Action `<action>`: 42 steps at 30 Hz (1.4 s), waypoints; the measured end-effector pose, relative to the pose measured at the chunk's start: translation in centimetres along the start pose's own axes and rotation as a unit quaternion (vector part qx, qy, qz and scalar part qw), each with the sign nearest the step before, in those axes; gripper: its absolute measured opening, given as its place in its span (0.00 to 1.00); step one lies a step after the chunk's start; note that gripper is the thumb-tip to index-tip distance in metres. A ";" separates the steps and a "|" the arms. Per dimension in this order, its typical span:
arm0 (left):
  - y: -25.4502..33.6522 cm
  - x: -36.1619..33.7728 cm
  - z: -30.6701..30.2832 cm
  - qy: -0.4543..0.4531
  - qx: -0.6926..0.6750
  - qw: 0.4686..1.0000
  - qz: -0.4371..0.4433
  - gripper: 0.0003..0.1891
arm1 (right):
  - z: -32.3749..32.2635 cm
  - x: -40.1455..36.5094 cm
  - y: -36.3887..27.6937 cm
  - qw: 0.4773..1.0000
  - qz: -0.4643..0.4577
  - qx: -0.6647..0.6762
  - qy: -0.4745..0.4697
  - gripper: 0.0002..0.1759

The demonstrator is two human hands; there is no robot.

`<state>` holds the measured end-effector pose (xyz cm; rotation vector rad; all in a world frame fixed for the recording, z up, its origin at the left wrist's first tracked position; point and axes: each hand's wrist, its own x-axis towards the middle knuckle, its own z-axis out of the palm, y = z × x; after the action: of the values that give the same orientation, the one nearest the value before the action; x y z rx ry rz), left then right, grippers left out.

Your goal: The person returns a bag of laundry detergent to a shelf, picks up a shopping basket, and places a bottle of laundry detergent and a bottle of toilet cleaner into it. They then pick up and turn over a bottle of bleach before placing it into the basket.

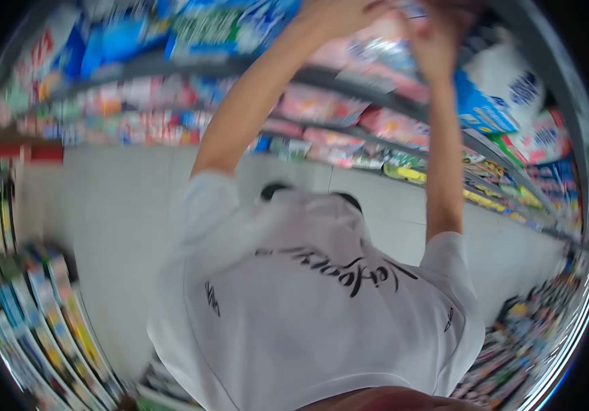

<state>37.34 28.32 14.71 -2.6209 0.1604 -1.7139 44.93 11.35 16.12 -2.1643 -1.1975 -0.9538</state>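
Both my arms stretch forward to a shelf at the top of the head view. My left hand point(339, 17) is closed on a pink plastic package point(380, 44), partly cut off by the frame's top edge. On the package's right side is my right hand point(438, 38), its thumb against the pink wrapping and its other fingers blurred. The package appears to rest at the shelf, among other pink packages. Blue and green bags point(222, 31) lie left of my left hand. A white and blue bag point(507, 85) sits right of my right wrist.
Lower shelf tiers hold pink packages point(322, 103) and several coloured goods. Grey shelf edges point(164, 66) run across in front of me. Pale floor tiles point(123, 205) lie below. Another stocked shelf point(41, 308) stands at lower left, and more goods point(527, 335) at lower right.
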 end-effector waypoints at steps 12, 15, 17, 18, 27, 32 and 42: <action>26.6 -48.3 -8.8 -0.258 -0.144 0.702 -0.648 0.11 | 2.3 -28.0 -3.5 0.770 0.087 0.365 -0.515 0.14; 35.2 -57.4 -16.4 -0.423 -0.069 0.402 -0.809 0.17 | 2.6 -36.6 -3.9 0.665 0.034 0.387 -0.638 0.14; 41.4 -61.1 -20.5 -0.479 -0.002 0.280 -0.832 0.18 | 1.0 -40.5 -3.7 0.631 0.004 0.382 -0.676 0.15; 44.0 -63.2 -21.9 -0.491 -0.012 0.237 -0.838 0.19 | 0.5 -42.1 -3.8 0.601 -0.019 0.376 -0.705 0.16; 55.1 -68.9 -21.6 -0.464 -0.053 0.297 -0.833 0.15 | -0.7 -55.3 2.9 0.575 -0.016 0.288 -0.766 0.21; 48.8 -67.6 -15.7 -0.401 -0.040 0.314 -0.860 0.26 | -0.2 -65.1 8.3 0.580 0.060 0.268 -0.767 0.17; 43.3 -78.2 -3.4 -0.236 0.120 0.387 -0.883 0.24 | 1.2 -73.9 4.9 0.526 0.124 0.191 -0.820 0.21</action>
<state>-0.39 -7.67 -58.02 -2.0843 -3.2922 -0.0955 22.02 -29.01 -41.60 -2.2853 -1.2788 1.8648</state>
